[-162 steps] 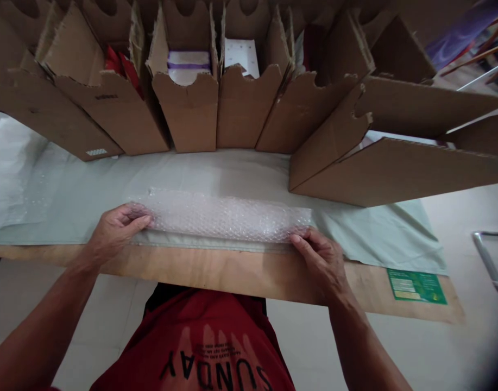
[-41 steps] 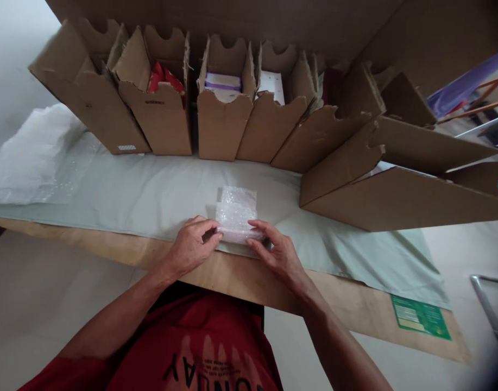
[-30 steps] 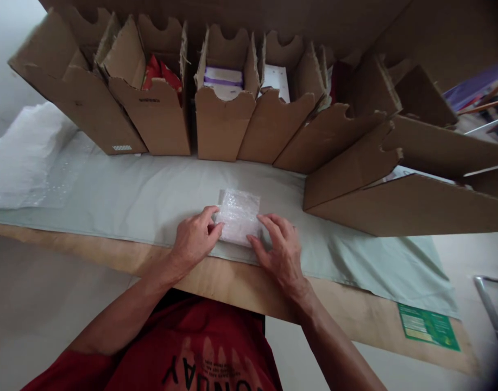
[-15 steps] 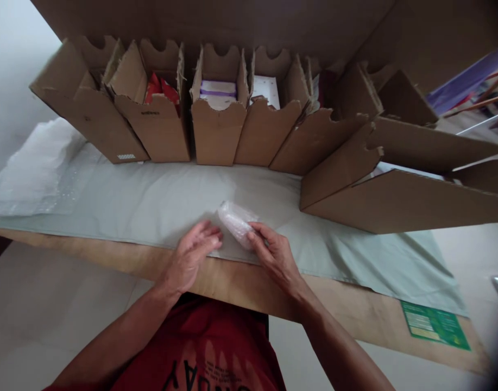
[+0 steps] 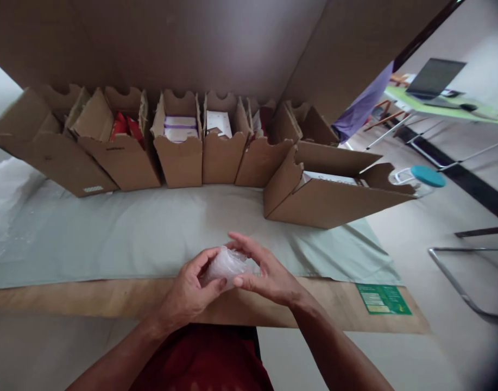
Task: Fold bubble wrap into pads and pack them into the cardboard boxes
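Gripping crumpled clear-plastic bubble wrap (image 5: 226, 266) in bare left hand (image 5: 190, 289), cupping right hand (image 5: 273, 276) at its 3 o'clock, can't tell how firmly tbh.

Wooden table (image 5: 110, 300): green card (image 5: 383, 300), pale cloth (image 5: 143, 233) — and on the cloth, cardboard boxes (image 5: 181, 164) and bubble wrap (image 5: 4, 217).

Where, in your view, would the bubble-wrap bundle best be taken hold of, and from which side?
Probably the right end of the bubble-wrap bundle, approached from the right: the left hand cups its left side, leaving that end in view. Its rounded, crumpled shape suggests a light pinch across it.
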Tool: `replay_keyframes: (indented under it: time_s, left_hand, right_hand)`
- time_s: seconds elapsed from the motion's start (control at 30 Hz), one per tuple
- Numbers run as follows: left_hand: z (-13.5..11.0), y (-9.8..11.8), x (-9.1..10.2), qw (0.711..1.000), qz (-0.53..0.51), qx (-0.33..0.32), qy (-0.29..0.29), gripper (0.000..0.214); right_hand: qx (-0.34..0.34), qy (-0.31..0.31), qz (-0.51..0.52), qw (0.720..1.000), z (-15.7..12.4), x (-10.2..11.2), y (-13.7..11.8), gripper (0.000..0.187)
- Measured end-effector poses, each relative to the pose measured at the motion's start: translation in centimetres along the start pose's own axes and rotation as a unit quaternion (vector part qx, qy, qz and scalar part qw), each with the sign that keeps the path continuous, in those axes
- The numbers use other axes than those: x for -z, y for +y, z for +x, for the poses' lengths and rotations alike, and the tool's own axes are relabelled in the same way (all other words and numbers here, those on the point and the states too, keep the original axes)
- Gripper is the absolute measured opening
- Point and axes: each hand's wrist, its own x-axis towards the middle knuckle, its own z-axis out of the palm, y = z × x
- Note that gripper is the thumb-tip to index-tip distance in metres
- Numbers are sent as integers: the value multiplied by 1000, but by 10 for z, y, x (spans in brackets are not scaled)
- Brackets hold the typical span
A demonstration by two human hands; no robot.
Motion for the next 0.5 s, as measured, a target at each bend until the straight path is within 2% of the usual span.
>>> replay_keyframes:
  time_s: [0.13, 0.23, 0.33, 0.43, 0.47, 0.5]
  left_hand:
    - [6, 11, -14, 992, 111, -50, -22, 40]
    - [13, 17, -18, 991, 105, -69, -52, 53]
    - [24, 17, -17, 992, 79, -92, -26, 64]
    - [40, 6, -16, 992, 85, -91, -6, 50]
    - [45, 1, -16, 992, 96, -79, -5, 46]
    - [50, -4, -17, 992, 110, -66, -9, 42]
  right_hand:
    - [3, -8, -81, 997, -7, 12, -12, 38]
    - [11, 44, -128, 991, -17, 35, -28, 27]
    - [38, 170, -68, 982, -23, 83, -59, 24]
    - [67, 346, 49, 935, -12, 142, -96, 10]
    - [65, 383, 60, 920, -4, 160, -105, 4]
    - [39, 395, 52, 916, 5, 176, -112, 6]
